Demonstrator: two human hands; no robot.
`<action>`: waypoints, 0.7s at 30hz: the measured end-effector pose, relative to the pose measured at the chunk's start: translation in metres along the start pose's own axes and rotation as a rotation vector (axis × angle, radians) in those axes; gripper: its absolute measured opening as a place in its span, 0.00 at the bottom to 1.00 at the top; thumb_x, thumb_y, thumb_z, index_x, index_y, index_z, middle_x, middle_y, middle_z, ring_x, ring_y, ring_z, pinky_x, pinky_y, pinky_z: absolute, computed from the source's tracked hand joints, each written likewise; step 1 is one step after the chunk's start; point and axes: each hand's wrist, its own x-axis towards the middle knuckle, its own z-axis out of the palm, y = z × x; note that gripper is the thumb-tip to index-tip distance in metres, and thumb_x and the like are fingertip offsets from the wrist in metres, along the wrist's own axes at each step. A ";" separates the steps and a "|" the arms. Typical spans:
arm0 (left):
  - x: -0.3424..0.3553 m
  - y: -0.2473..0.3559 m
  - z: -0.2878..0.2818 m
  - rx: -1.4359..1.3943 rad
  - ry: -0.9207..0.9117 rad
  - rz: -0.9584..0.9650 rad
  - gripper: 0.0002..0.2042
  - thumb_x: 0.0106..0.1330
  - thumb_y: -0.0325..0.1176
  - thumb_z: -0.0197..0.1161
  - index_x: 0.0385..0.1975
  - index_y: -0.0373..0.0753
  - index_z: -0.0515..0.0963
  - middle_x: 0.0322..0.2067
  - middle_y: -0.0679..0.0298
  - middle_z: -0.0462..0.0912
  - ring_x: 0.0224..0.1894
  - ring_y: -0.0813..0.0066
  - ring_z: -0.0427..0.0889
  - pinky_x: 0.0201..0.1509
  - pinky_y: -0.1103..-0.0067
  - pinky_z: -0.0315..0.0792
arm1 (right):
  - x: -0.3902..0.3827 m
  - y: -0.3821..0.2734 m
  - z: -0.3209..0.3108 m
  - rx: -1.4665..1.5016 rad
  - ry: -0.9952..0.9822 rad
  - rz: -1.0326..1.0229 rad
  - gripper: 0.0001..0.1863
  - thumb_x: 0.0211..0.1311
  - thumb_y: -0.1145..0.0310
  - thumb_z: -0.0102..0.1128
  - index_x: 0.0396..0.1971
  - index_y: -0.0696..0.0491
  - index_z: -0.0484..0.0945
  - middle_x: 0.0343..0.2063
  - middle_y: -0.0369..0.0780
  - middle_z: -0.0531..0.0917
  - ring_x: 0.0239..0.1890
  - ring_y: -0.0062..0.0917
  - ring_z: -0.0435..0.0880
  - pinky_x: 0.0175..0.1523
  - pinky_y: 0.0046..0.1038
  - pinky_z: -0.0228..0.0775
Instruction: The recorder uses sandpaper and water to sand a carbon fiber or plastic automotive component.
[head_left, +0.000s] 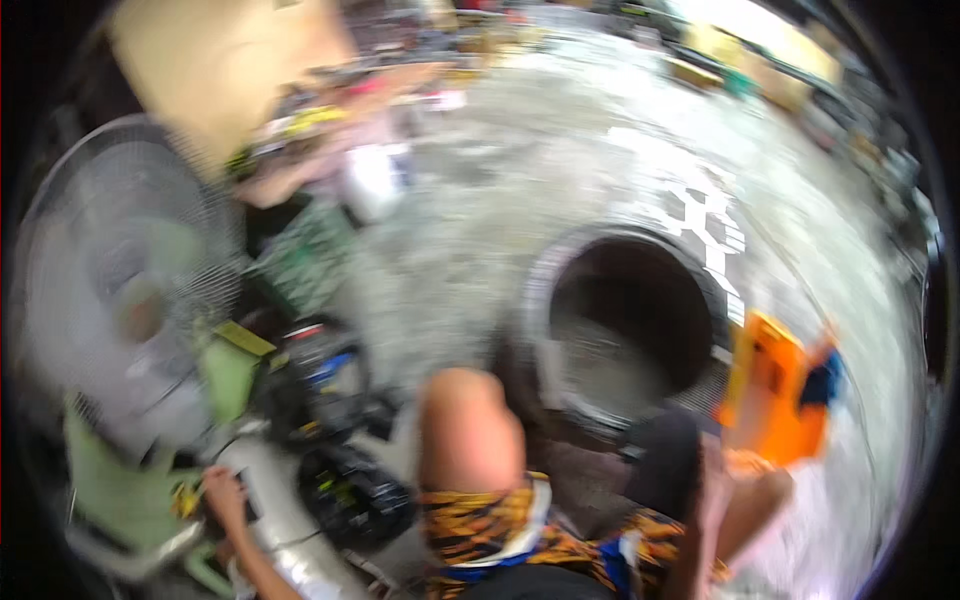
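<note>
The picture is smeared by motion. At the lower left, my left hand (pixel 222 495) is beside a small yellow-and-black thing (pixel 184 499) and the edge of a silver, rounded body (pixel 280 500). Its fingers are too blurred to show a grip. My right hand (pixel 712 475) is at the lower right, over my knee, next to a dark, rounded thing (pixel 665 460). Whether it holds that thing is unclear. Ahead of my legs is a large, dark, ring-shaped thing like a tyre (pixel 535 300), its opening facing me.
A large caged fan (pixel 130 290) stands at the left, above a pale green seat-like thing (pixel 130 510). A green crate (pixel 305 258) and a black bag-like bundle (pixel 355 495) lie nearby. An orange plastic thing (pixel 765 390) stands right of the ring. Cluttered goods line the far edges of the grey floor (pixel 480 200).
</note>
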 end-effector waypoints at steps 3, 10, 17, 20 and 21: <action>-0.125 0.120 0.116 -0.204 -0.413 0.473 0.07 0.77 0.35 0.61 0.38 0.40 0.74 0.17 0.73 0.68 0.15 0.84 0.67 0.19 0.84 0.65 | 0.015 0.020 -0.004 0.089 -0.142 0.156 0.16 0.77 0.58 0.62 0.35 0.57 0.83 0.30 0.31 0.81 0.35 0.14 0.74 0.40 0.21 0.69; -0.496 0.280 0.249 -0.047 -1.390 1.625 0.45 0.54 0.56 0.79 0.67 0.33 0.71 0.67 0.49 0.72 0.70 0.49 0.69 0.73 0.59 0.62 | -0.002 0.002 -0.016 0.443 -0.311 0.224 0.19 0.77 0.58 0.62 0.48 0.62 0.83 0.35 0.34 0.87 0.36 0.13 0.81 0.43 0.19 0.75; -0.583 0.184 0.290 0.285 -1.755 1.504 0.47 0.56 0.51 0.80 0.72 0.34 0.63 0.63 0.48 0.75 0.68 0.57 0.74 0.73 0.60 0.62 | -0.001 0.044 -0.062 0.352 -0.368 0.351 0.23 0.78 0.51 0.59 0.48 0.59 0.85 0.33 0.32 0.86 0.37 0.15 0.80 0.44 0.20 0.72; -0.588 0.169 0.301 0.160 -1.808 1.026 0.41 0.60 0.45 0.79 0.69 0.35 0.66 0.56 0.52 0.82 0.59 0.64 0.82 0.67 0.64 0.70 | -0.004 0.068 -0.069 0.504 -0.160 0.331 0.23 0.76 0.54 0.63 0.57 0.58 0.81 0.43 0.37 0.87 0.44 0.20 0.84 0.53 0.23 0.75; -0.590 0.168 0.303 0.047 -1.796 0.649 0.36 0.63 0.43 0.78 0.67 0.36 0.69 0.53 0.54 0.85 0.54 0.66 0.85 0.63 0.67 0.74 | -0.003 0.072 -0.070 0.466 -0.158 0.253 0.25 0.74 0.56 0.65 0.61 0.58 0.78 0.48 0.39 0.86 0.47 0.22 0.84 0.58 0.26 0.74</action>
